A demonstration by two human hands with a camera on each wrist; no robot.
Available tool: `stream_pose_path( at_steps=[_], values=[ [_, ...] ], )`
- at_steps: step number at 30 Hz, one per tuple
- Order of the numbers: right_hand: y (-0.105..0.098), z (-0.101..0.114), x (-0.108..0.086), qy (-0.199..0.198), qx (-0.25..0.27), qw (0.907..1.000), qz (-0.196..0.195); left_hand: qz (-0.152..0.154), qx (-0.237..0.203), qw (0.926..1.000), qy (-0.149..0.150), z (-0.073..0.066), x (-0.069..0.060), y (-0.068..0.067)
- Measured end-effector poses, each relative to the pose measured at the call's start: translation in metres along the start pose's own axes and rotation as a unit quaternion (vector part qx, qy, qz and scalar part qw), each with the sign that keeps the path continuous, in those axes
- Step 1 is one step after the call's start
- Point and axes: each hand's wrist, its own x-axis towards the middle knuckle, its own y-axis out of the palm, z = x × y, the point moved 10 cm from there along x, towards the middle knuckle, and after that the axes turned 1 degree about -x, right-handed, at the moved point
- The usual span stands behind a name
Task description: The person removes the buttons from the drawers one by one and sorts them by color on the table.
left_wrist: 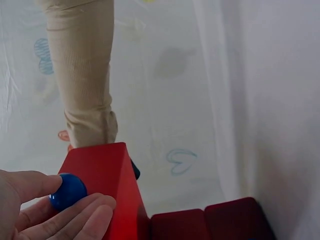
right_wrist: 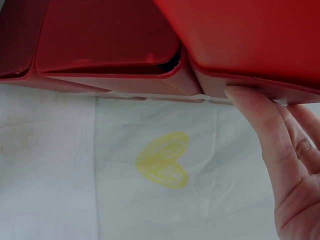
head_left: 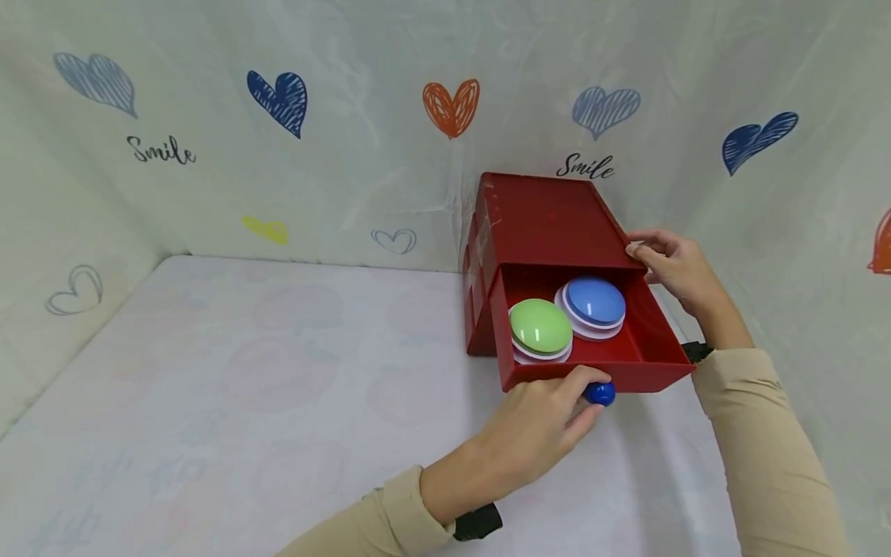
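Note:
A red drawer cabinet stands at the right of the table, its top drawer pulled out. In the drawer sit a green round-topped piece on a white base at the left and a blue one, also on white, behind and to its right. My left hand pinches the round blue knob on the drawer front between thumb and fingers. Against the cabinet's right side rests my right hand; its extended fingers touch the red wall near the front edge.
The white-covered table stretches left of the cabinet. Behind it hangs a pale curtain printed with hearts and "Smile". More closed red drawers lie below the top one.

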Motion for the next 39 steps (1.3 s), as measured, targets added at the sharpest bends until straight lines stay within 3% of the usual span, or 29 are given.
stream_pose_path(
  at_steps=[8,13,17,22,27,30,35,39],
  values=[
    [0.0,-0.002,0.0,0.002,0.005,1.0,0.003,0.004,0.015,0.9999,0.003,-0.002,-0.001,-0.001],
    [0.003,-0.002,0.0,0.01,0.009,0.9998,0.012,-0.006,0.038,0.9991,0.014,-0.004,-0.002,-0.008],
    [0.005,-0.004,-0.001,0.019,0.008,0.9996,0.021,0.003,0.029,0.9994,0.018,-0.006,-0.004,-0.015],
    [0.007,-0.002,-0.004,0.014,0.016,0.9996,0.02,0.001,-0.002,0.9991,0.041,-0.016,-0.008,-0.032],
    [0.007,0.0,-0.004,0.011,0.024,0.9995,0.017,-0.059,-0.078,0.9895,0.106,-0.032,-0.012,-0.06],
    [0.007,0.0,-0.004,0.008,0.026,0.9995,0.016,-0.086,-0.1,0.983,0.127,-0.035,-0.012,-0.076],
    [0.007,-0.002,-0.004,0.005,0.032,0.9994,0.014,-0.096,-0.074,0.9855,0.119,-0.031,-0.003,-0.091],
    [0.007,-0.004,-0.005,0.007,0.032,0.9994,0.012,-0.075,-0.031,0.9918,0.098,-0.021,0.007,-0.093]
  ],
)
